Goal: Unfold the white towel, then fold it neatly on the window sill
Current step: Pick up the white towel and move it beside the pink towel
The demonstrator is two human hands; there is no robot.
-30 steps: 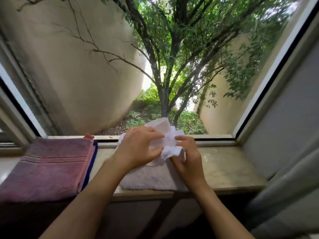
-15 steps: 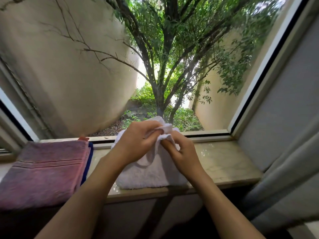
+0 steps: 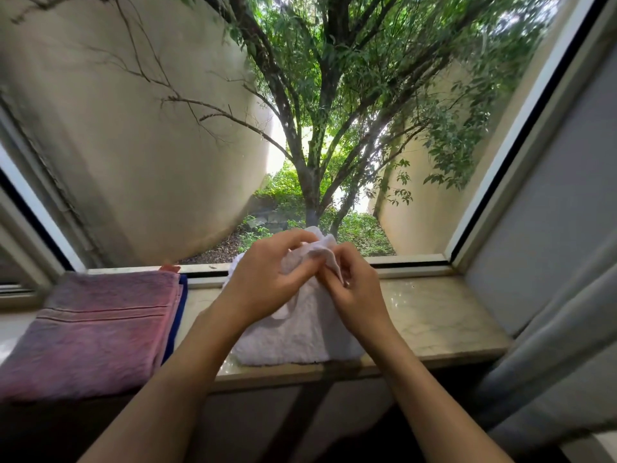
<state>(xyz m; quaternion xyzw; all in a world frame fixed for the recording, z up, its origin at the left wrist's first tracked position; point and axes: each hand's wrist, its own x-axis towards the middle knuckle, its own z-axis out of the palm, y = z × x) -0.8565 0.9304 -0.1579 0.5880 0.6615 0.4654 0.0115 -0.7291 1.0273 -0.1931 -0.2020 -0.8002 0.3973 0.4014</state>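
The white towel (image 3: 293, 335) lies on the marble window sill (image 3: 434, 315), its near part flat and its far part lifted in a bunch. My left hand (image 3: 263, 279) grips the raised cloth from the left, fingers curled round it. My right hand (image 3: 357, 289) pinches the same raised edge from the right. Both hands meet just above the sill's back edge, close to the window frame. The hands hide the towel's far part.
A folded pink towel (image 3: 96, 325) lies on the sill to the left, on top of a dark blue one (image 3: 177, 315). The window glass (image 3: 300, 128) stands right behind the sill. A grey curtain (image 3: 561, 355) hangs at the right.
My hands have come closer together on the raised cloth, and the bunch of towel that stood up between them has been drawn down into my fingers.
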